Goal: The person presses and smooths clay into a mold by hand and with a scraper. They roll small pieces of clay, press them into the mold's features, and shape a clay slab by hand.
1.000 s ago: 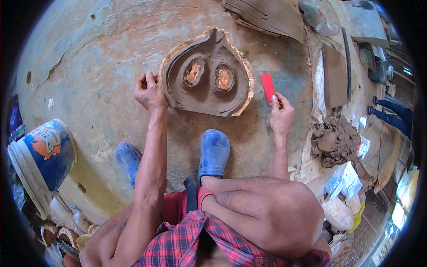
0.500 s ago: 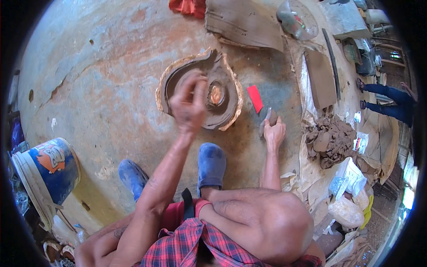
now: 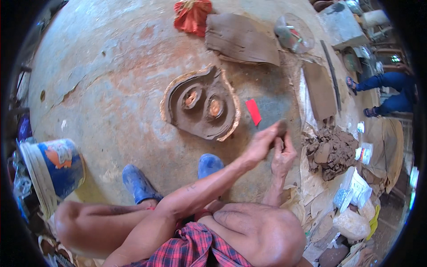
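A brown clay form (image 3: 178, 95) with two round hollows and a pale raised rim lies on the concrete floor (image 3: 102, 75) in front of me. A small red scraper (image 3: 253, 111) lies just right of it. My left hand (image 3: 261, 144) reaches across to the right and meets my right hand (image 3: 284, 158) beside a heap of wet clay (image 3: 331, 149). Both hands pinch a small dark clay lump (image 3: 281, 127) between their fingertips, a little below and right of the scraper. My blue shoes (image 3: 138, 182) stand below the form.
A flat clay slab (image 3: 242, 40) and a red cloth (image 3: 192, 15) lie at the top, a clear round container (image 3: 293, 33) right of them. A brown board (image 3: 319, 89) lies right. A blue bucket (image 3: 55, 167) stands left. Another person's blue-clad legs (image 3: 387, 91) are far right.
My left hand left the clay form and swung right to join my right hand. My right hand let go of the red scraper earlier and now holds a clay lump. The view shifted.
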Available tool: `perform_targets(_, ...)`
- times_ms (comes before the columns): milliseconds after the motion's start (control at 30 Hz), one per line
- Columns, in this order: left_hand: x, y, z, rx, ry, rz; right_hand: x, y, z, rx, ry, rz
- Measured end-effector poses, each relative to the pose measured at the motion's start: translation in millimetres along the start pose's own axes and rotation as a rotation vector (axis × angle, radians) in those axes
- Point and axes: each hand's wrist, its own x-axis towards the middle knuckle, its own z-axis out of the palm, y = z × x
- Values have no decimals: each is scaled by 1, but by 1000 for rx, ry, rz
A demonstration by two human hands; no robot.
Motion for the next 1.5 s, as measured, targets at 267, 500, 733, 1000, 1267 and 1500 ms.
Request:
perform_targets(267,-14,65,8,390,-60,175,34,-23,-99,-292,413,-239)
perform_targets(500,-72,45,-139,498,1345,175,87,97,-153,-1451,556,-185)
perform_targets(733,-77,50,-193,320,1260,-18,88,71,77,-735,-276,-236)
perform_targets(1000,-67,43,-201,626,1327,106,108,87,89,-779,-447,-295)
perform_targets(1267,-58,83,-211,559,1262,66,71,-71,124,-377,-391,-112)
perform_targets(1500,-62,88,-219,440,1192,64,46,-140,232,-645,-776,-601)
